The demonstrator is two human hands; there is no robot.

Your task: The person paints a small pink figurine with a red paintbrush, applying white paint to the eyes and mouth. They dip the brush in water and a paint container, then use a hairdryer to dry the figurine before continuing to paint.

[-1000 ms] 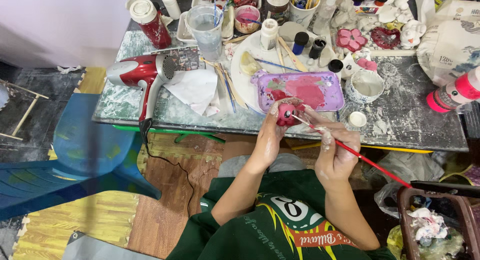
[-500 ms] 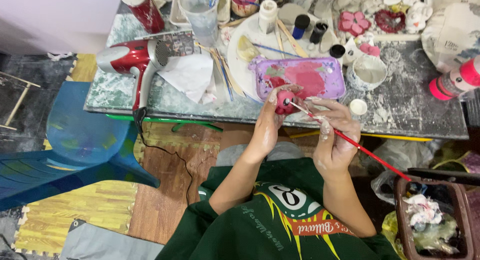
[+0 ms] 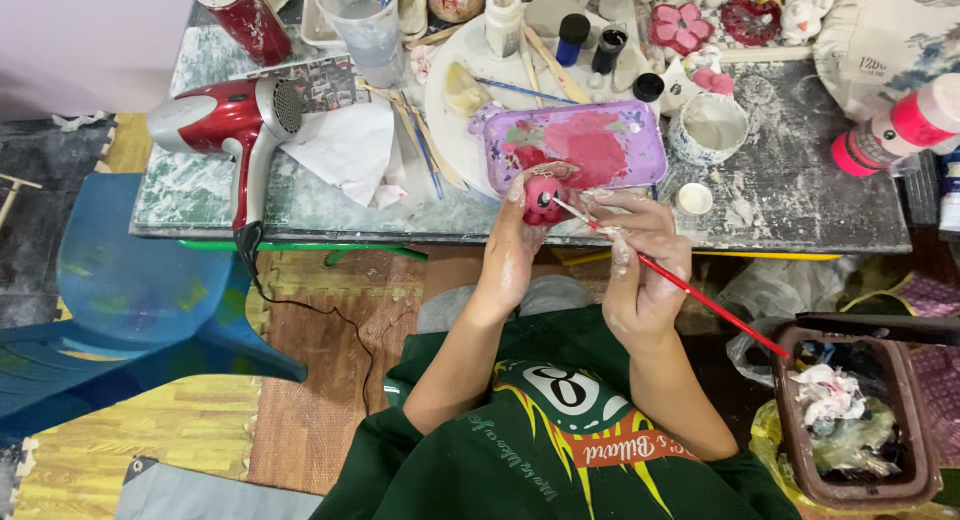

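- Our left hand is raised at the surface edge, fingers closed around a small pink figurine.
- Our right hand pinches a red-handled brush, tip on the figurine.
- Pink-capped bottle lies far right.

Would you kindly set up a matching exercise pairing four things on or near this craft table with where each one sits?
Things:
1. hair dryer
2. small pink figure
3. paintbrush
4. purple palette tray

Places:
A. held in the right hand, tip at the figure
B. lying at the left end of the table
C. held in the left hand at the table's near edge
D. on the table just beyond both hands, smeared with pink paint

Pairs: 1-B, 2-C, 3-A, 4-D
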